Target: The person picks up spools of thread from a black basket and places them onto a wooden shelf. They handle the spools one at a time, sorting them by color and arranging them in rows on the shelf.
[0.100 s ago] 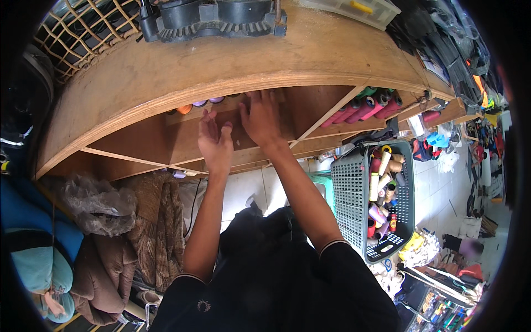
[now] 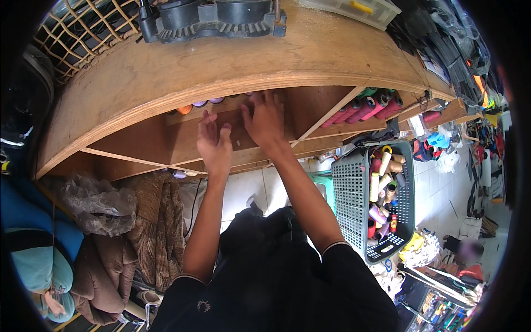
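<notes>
Well, in the head view the person leans over a brown wooden table (image 2: 221,65) with compartments built beneath its top. Their right hand (image 2: 265,124) reaches into a middle compartment (image 2: 185,131), fingers extended and thumb spread; whether the fingertips touch the round purple thread spools (image 2: 215,100) at the back, I can't tell. The left hand (image 2: 214,146) is just beside it, fingers loosely bent, holding nothing. A rounded orange spool (image 2: 184,109) shares that back row. To my eye, the work looks partway: upright pink thread cones (image 2: 380,104) fill a neighbouring compartment, while a grey perforated plastic basket (image 2: 348,199) holds many loose mixed-colour spools (image 2: 374,187).
</notes>
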Available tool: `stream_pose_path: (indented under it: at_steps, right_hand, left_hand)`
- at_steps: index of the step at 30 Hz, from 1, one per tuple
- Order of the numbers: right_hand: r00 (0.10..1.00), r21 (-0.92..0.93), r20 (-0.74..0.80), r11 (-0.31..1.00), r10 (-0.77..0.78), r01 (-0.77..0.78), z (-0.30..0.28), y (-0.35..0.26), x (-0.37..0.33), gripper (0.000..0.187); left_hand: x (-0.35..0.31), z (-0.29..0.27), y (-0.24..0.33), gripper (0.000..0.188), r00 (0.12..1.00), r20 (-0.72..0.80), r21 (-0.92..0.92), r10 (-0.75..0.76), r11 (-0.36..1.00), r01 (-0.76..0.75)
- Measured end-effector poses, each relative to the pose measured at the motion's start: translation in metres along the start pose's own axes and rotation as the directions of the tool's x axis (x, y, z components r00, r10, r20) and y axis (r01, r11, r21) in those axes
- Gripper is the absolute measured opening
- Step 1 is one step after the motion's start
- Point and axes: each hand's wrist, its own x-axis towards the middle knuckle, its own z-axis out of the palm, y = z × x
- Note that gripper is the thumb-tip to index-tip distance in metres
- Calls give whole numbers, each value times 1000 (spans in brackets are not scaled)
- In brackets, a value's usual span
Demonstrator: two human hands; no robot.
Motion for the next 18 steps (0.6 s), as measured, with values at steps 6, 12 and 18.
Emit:
stream_pose_path:
  at_steps: [6, 12, 18]
  right_hand:
    - [999, -32, -34, 999, -31, 30, -1, 6, 4, 30]
    - [984, 318, -156, 939, -86, 132, -38, 13, -47, 23]
    - [953, 446, -243, 893, 179, -55, -90, 43, -198, 25]
  left_hand:
    - [-7, -3, 4, 23, 999, -29, 128, -18, 991, 22]
    - [-46, 2, 18, 22, 975, 77, 446, 210, 867, -222]
    - [-112, -14, 13, 34, 957, 287, 464, -36, 879, -106]
